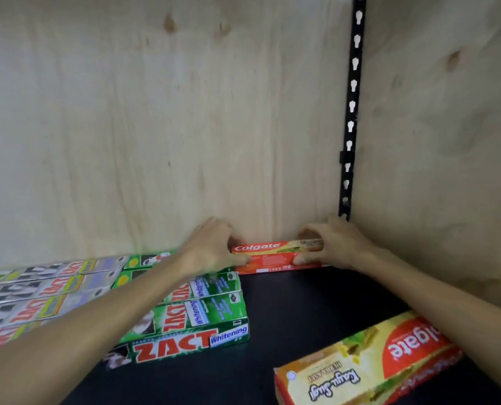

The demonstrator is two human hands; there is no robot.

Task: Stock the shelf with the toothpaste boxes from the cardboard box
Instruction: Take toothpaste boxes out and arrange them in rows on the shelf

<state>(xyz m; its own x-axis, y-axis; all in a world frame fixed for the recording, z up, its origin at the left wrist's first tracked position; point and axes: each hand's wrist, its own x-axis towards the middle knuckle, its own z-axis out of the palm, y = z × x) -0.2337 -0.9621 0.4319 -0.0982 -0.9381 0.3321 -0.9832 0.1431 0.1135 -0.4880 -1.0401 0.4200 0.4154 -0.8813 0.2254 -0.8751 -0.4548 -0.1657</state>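
Note:
A red and yellow Colgate toothpaste box (275, 256) lies on its long side against the plywood back wall, on the black shelf (287, 311). My left hand (214, 248) grips its left end and my right hand (328, 244) grips its right end. A second Colgate box (360, 363) lies loose and upside down at the front right of the shelf, under my right forearm. The cardboard box is out of view.
Green Zact Whitening boxes (193, 317) lie in rows left of centre, with grey Zact boxes (38, 293) further left. A plywood side wall (448, 141) and a black slotted shelf rail (351, 112) close off the right. Bare black shelf lies between the rows and the loose box.

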